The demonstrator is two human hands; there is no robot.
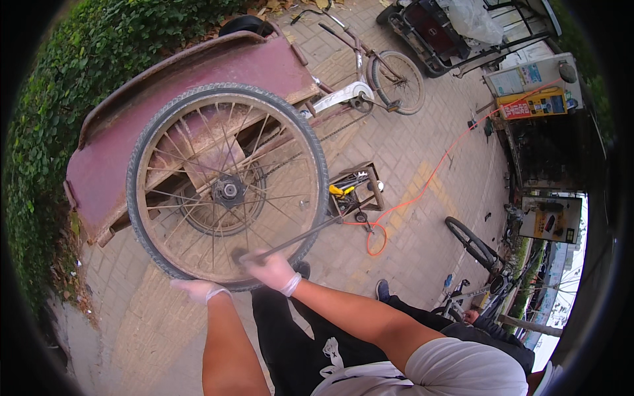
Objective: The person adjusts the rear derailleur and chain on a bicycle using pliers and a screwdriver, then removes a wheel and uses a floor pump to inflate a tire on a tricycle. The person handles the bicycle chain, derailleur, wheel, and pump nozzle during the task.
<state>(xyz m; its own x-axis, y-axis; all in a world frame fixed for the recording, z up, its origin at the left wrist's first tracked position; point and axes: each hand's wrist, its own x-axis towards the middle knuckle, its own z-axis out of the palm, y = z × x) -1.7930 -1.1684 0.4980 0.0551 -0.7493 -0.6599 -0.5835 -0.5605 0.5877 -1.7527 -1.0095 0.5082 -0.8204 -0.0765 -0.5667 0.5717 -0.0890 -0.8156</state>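
Note:
A large spoked wheel [228,191] with a black tyre faces up at me, part of a tipped cargo tricycle [119,155] with a rusty dark-red bed. My left hand [198,289], in a thin clear glove, is closed against the lower-left edge of the tyre, its fingertips partly hidden. My gloved right hand [272,272] is wrapped round a long dark rod-like tool [307,235], which slants over the lower-right rim. The thick end of this tool, near the spokes, is blurred, so its exact kind is unclear. At the wheel's centre the hub [228,191] shows its axle end.
An open box of tools [356,190] sits on the paving right of the wheel, beside an orange hose [422,188]. Green hedge [49,125] borders the left. A bicycle [485,277] and another person's hand [471,317] are at lower right. A parked vehicle [436,33] stands far right.

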